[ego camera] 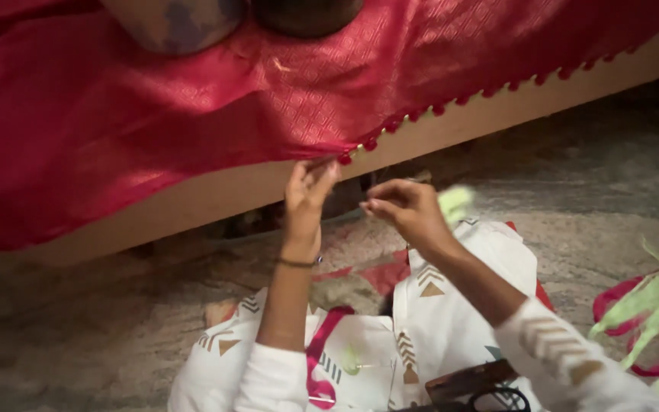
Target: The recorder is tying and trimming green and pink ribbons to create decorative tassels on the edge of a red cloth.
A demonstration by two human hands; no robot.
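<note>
The red cloth (192, 107) hangs over the edge of a pale wooden ledge (215, 194), filling the view from nine o'clock round to one. It is shiny, woven with a small diamond pattern, and its hem carries a row of little red tassels (451, 103) climbing toward two o'clock; I cannot count them, as the far ones blur.

My left hand (306, 200) is raised at the centre, fingers up, pinching the cloth's hem just where the tassel row begins; a thin dark bangle (297, 263) circles that wrist. My right hand (406, 210), just beside it toward three o'clock, is closed in a narrow pinch, thumb against fingertips; what it grips is too fine to tell. A blurred pale green scrap (455, 202) shows just behind it.

Two hands, one cloth. Green and red ribbons (650, 305) lie on the floor at four o'clock, and dark scissors (497, 398) at six.
</note>
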